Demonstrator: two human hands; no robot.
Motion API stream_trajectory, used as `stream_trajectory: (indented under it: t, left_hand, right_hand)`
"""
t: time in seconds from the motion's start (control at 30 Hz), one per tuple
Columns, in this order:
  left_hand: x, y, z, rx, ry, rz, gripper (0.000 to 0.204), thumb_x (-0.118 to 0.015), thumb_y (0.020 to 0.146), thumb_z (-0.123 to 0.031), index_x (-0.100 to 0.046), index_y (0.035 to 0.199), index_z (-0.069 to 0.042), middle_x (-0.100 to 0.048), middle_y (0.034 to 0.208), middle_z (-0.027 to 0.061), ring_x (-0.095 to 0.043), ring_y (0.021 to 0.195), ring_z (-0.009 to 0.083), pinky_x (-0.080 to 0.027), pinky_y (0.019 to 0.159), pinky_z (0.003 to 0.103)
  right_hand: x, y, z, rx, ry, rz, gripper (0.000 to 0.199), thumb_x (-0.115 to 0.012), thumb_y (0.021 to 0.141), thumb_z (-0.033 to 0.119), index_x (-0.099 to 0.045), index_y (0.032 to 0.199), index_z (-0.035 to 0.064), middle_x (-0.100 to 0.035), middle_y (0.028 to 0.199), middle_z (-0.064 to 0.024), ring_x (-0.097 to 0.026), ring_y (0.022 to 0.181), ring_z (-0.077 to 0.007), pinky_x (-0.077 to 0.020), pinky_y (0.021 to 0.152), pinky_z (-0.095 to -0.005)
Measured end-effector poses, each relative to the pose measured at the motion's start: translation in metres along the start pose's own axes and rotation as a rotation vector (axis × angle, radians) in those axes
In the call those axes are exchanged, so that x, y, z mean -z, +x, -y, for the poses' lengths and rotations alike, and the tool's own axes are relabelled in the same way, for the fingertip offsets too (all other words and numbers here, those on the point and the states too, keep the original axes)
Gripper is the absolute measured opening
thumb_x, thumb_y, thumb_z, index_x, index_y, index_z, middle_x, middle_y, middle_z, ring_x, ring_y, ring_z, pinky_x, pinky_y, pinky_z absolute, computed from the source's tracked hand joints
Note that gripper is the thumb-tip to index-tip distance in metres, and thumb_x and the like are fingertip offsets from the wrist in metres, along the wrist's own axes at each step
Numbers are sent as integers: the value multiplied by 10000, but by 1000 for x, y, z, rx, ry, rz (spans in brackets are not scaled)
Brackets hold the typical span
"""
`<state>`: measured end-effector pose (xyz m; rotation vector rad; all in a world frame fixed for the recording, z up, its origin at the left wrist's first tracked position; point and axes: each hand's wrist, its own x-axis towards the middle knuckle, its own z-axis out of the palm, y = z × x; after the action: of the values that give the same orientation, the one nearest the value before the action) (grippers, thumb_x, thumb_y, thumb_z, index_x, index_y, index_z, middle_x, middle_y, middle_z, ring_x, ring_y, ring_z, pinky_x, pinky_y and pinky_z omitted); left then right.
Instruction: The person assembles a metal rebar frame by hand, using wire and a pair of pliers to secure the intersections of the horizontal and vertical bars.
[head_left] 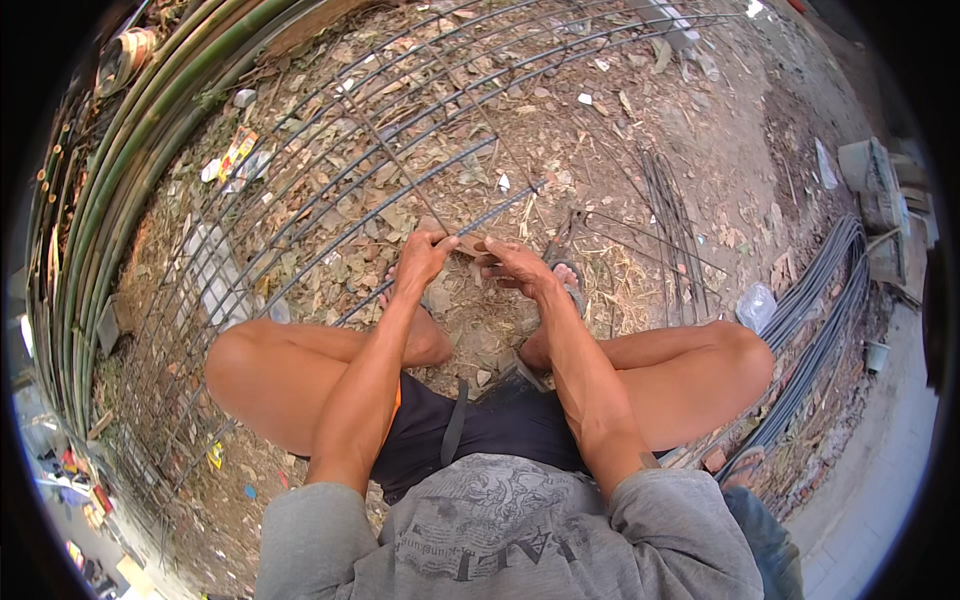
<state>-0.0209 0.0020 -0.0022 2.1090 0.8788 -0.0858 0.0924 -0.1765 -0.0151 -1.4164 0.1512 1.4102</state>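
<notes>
I squat at a mesh of steel reinforcing bars (400, 128) lying over leafy ground. My left hand (420, 262) is closed at the near end of a thin cross bar (405, 172), where it meets a longer bar; the fingers partly hide the joint. Just right of it, my right hand (515, 265) has its fingers apart and slightly bent, with nothing visible in them. A flat brown piece (466, 243), brick or wood, lies under the bars between both hands. Pincers (566, 230) rest on the ground beyond my right hand.
Green bamboo poles (125, 190) line the left side. Loose thin rods (672, 215) lie to the right, with a bundle of dark bars (815, 300) beyond. A clear plastic bag (756, 306) lies by my right knee; a pale block (215, 275) sits under the mesh. Part of another person's leg (760, 535) shows lower right.
</notes>
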Motion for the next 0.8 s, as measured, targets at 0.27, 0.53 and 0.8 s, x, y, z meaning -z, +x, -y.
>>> stream_trajectory:
  t: [0.27,0.53,0.8]
  left_hand:
    - [-8,-1,-10,-104,-43,24,368,-693,885,-334,-634,766,9,-419,555,58,-403,541,135,-371,539,371]
    - [-2,0,-11,-13,-79,33,400,-696,865,-371,-746,993,5,-678,744,231,-672,716,336,-497,733,419]
    - [-4,3,4,13,0,31,435,-700,855,-388,-748,1059,-6,-698,828,263,-692,793,370,-514,787,425]
  right_hand:
    - [57,25,-19,31,-1050,-947,956,-831,755,374,-335,1429,-87,-546,1279,-248,-605,1153,-342,-523,943,-439]
    - [101,47,-1,-218,-724,-904,960,-840,713,442,-380,1380,-73,-641,1271,-231,-641,1172,-355,-516,976,-432]
    - [93,42,-15,-89,-637,-922,575,-714,703,383,-694,1114,-19,-675,1207,-254,-644,1176,-364,-501,983,-425]
